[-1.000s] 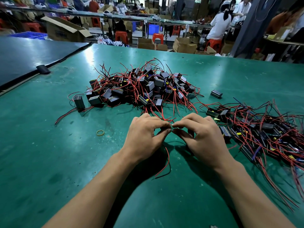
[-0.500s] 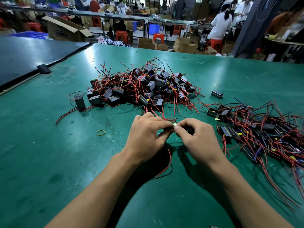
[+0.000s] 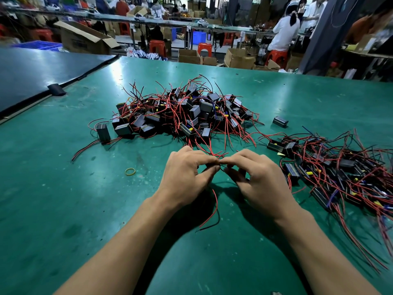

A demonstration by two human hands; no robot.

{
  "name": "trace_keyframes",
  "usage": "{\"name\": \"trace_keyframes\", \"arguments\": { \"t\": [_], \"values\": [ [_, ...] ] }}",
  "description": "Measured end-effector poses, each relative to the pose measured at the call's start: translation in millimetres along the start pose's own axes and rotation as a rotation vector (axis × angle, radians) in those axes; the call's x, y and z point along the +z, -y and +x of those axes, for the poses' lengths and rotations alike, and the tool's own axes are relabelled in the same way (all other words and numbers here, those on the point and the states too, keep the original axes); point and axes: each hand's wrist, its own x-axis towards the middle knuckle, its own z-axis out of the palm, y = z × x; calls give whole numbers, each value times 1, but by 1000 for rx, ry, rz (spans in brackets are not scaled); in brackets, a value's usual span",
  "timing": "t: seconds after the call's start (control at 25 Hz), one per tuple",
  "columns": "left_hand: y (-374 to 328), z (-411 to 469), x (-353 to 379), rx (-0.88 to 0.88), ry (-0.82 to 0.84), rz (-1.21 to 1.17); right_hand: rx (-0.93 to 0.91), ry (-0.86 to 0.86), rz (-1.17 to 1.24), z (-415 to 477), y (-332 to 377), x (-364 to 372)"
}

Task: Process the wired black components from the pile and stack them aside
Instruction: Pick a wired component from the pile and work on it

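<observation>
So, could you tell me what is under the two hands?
Red and black wires, pinched by the left hand and right hand, trail beneath them onto the green table; any component body is covered.

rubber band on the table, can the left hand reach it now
Probably, once freed: the rubber band lies alone on bare table beside the left hand, nothing between them, but its fingers pinch a wire.

Main pile (image 3: pixel 187 116) is a messy heap of small black boxes w/ red + black wires poking out everywhere, some w/ yellow bits. Second heap (image 3: pixel 340 175) sprawls flatter off to the right, wires trailing toward the near edge, w/ one loose box (image 3: pixel 280 120) lying btwn the two. One more unit's wires (image 3: pixel 215 206) are pinched btwn left hand (image 3: pixel 187 177) and right hand (image 3: pixel 259 179), ends dangling down.
</observation>
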Motion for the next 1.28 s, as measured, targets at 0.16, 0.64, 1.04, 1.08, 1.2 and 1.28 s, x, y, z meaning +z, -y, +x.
{"name": "trace_keyframes", "arguments": {
  "t": [0.16,0.64,1.04,1.08,1.2,1.28],
  "values": [
    [-2,0,-1,3,0,14,-8,-39,-29,-1,-1,2],
    [-5,-1,0,83,-33,116,422,50,404,4,8,8],
    [-8,-1,-1,110,-42,167,481,108,407,6,7,5],
    [-8,-1,-1,114,-43,169,501,123,412,6,6,6],
    [-7,-1,-1,108,-39,164,468,94,437,5,5,4],
    [-5,-1,-2,95,-33,152,343,45,396,4,6,-3]
  ]
}}
